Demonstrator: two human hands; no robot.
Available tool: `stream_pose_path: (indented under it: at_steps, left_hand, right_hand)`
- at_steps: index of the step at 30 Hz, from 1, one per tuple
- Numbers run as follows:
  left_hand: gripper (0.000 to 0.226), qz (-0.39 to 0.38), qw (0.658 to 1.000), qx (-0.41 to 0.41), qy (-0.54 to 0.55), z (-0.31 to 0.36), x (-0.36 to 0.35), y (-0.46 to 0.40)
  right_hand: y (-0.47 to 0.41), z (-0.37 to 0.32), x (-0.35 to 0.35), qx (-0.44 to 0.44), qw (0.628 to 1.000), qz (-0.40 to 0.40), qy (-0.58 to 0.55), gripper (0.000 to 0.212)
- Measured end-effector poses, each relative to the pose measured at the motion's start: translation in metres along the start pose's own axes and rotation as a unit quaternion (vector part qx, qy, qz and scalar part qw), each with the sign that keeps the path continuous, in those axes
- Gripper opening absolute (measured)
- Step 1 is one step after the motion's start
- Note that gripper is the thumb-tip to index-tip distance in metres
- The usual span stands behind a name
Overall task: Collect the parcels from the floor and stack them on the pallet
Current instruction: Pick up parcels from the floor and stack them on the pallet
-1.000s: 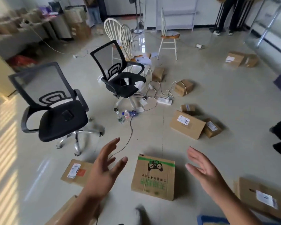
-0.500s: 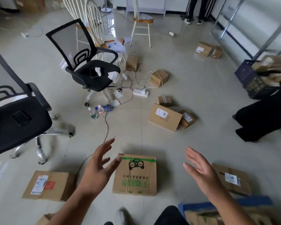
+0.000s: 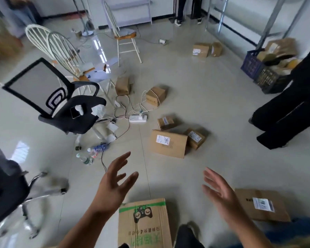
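Note:
A cardboard parcel with green print [image 3: 144,224] lies on the floor right below me. My left hand [image 3: 115,185] hovers above its left side with fingers spread, holding nothing. My right hand [image 3: 220,192] hovers to its right, fingers straight, also holding nothing. A flat parcel with a white label [image 3: 261,205] lies just past my right hand. Farther out sit a large labelled parcel [image 3: 168,144] with two small ones [image 3: 195,137] [image 3: 166,122] beside it. More parcels [image 3: 156,95] [image 3: 201,50] lie deeper in the room. A blue edge at the bottom right [image 3: 293,233] may be the pallet.
A black mesh office chair [image 3: 68,108] stands left of centre, another [image 3: 5,190] at the far left. White wooden chairs [image 3: 125,38], a power strip with tangled cables [image 3: 138,119] and water bottles [image 3: 89,154] clutter the floor. A person in black [image 3: 290,108] stands right beside a blue crate [image 3: 261,74].
The view has tilted and swung right, so the green-printed parcel now sits lower in frame. Both hands stay raised and spread above it, holding nothing.

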State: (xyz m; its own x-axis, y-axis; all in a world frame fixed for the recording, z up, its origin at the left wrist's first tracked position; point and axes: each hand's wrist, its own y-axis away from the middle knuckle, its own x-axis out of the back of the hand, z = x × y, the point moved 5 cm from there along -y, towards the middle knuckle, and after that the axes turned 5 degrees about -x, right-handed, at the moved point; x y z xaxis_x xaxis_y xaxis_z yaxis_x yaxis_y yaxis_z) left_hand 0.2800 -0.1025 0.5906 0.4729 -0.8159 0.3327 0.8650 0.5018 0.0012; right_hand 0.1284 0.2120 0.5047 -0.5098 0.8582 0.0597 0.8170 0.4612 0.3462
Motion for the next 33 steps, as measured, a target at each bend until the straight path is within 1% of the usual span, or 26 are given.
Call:
stream_pose_path:
  at_steps: [4, 7, 11, 15, 20, 23, 26, 30, 33]
  left_hand:
    - [0.063, 0.01, 1.0, -0.024, 0.001, 0.038, -0.035, -0.067]
    - [0.059, 0.017, 1.0, -0.026, 0.005, 0.05, -0.048, -0.106]
    - [0.059, 0.009, 1.0, -0.026, -0.009, 0.054, -0.053, -0.154]
    - [0.061, -0.001, 1.0, 0.0, -0.01, 0.039, -0.051, -0.21]
    - [0.061, -0.024, 0.999, 0.024, 0.001, -0.011, -0.05, -0.309]
    - [0.056, -0.064, 0.997, 0.03, 0.005, -0.053, -0.053, -0.389]
    - [0.059, -0.109, 0.993, 0.043, -0.012, -0.105, -0.054, -0.475]
    - [0.06, -0.141, 0.987, 0.066, -0.048, -0.172, -0.063, -0.553]
    - [0.058, -0.149, 0.983, 0.083, -0.07, -0.233, -0.082, -0.586]
  right_hand:
    - [-0.059, -0.032, 0.048, 0.016, 1.0, 0.009, -0.008, 0.057]
    - [-0.098, -0.056, 0.073, 0.027, 0.999, 0.017, -0.018, 0.058]
    - [-0.143, -0.069, 0.083, 0.026, 0.999, 0.026, -0.016, 0.058]
    - [-0.187, -0.066, 0.083, 0.003, 0.999, 0.043, -0.004, 0.059]
    - [-0.254, -0.05, 0.081, -0.041, 0.994, 0.097, 0.002, 0.057]
    - [-0.293, -0.04, 0.068, -0.063, 0.988, 0.138, 0.024, 0.057]
    - [-0.34, -0.022, 0.049, -0.103, 0.978, 0.178, 0.037, 0.059]
    - [-0.403, 0.002, 0.024, -0.159, 0.971, 0.168, 0.063, 0.053]
    - [-0.455, 0.036, 0.013, -0.196, 0.967, 0.153, 0.049, 0.057]
